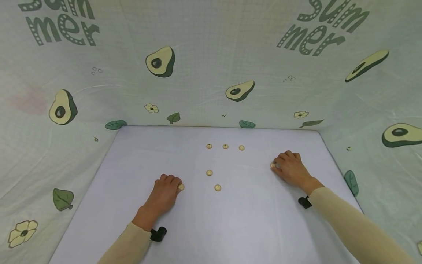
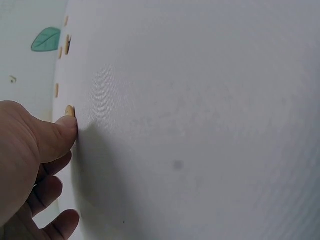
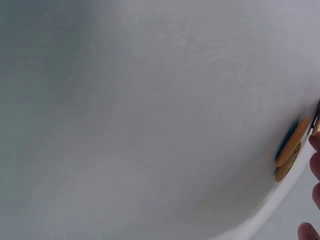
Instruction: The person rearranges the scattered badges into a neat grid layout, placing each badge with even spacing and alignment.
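My left hand (image 1: 165,192) pinches a round, pale wooden button (image 1: 181,187) close over the white table; in the left wrist view the button (image 2: 70,111) shows its edge above the thumb. Farther right, my right hand (image 1: 291,168) holds another button (image 1: 272,165) at the tips of thumb and forefinger. Between the hands lie two loose buttons, one nearer the back (image 1: 209,172) and one nearer me (image 1: 218,187). In the right wrist view only fingertips (image 3: 316,165) show at the edge, beside brown buttons (image 3: 292,142) seen edge-on.
Toward the back of the white table (image 1: 250,227), three more buttons form a row: a left button (image 1: 209,146), a middle button (image 1: 225,146) and a right button (image 1: 242,147). Cloth printed with avocados (image 1: 197,110) rises behind and at both sides.
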The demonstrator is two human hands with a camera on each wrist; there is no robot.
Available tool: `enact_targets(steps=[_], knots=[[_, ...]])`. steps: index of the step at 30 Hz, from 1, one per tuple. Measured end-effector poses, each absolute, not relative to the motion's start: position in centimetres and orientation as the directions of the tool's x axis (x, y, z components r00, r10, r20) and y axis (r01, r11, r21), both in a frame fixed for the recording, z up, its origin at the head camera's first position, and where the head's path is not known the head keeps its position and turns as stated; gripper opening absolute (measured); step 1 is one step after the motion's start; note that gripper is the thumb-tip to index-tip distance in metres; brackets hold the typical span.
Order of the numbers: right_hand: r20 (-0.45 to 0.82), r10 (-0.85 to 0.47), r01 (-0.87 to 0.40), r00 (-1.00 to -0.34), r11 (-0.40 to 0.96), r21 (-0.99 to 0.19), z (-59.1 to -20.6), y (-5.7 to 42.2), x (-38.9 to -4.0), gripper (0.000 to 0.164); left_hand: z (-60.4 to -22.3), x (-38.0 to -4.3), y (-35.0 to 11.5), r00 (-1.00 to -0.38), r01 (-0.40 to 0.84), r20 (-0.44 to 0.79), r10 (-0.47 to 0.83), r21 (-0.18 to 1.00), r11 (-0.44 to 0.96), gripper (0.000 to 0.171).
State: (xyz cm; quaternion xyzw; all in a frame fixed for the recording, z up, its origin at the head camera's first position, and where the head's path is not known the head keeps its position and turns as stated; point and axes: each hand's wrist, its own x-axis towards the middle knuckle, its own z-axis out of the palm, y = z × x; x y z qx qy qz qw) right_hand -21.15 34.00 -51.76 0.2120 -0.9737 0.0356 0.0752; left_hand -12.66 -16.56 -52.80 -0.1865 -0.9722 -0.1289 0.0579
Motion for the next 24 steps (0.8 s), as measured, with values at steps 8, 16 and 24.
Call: enact_targets(steps=[8,16,24], knots=[[0.146,-0.395,-0.409,-0.907,0.909,-0.084,-51.6,34.2,-21.2,0.025,-52.8,-12.7,-16.5,-0.930,0.366,0.130,0.344,0.238,0.899,0.017],[0.172,-0.408,-0.425,-0.897,0.902,-0.073,-51.6,33.7,-21.5,0.022,-52.7,-12.7,-16.4,-0.934,0.357,0.109,0.341,0.241,0.902,0.018],[0.278,-0.500,-0.511,-0.820,0.859,0.039,-51.7,31.7,-22.7,0.023,-52.4,-12.7,-16.4,-0.935,0.355,0.103,0.340,0.244,0.902,0.018]])
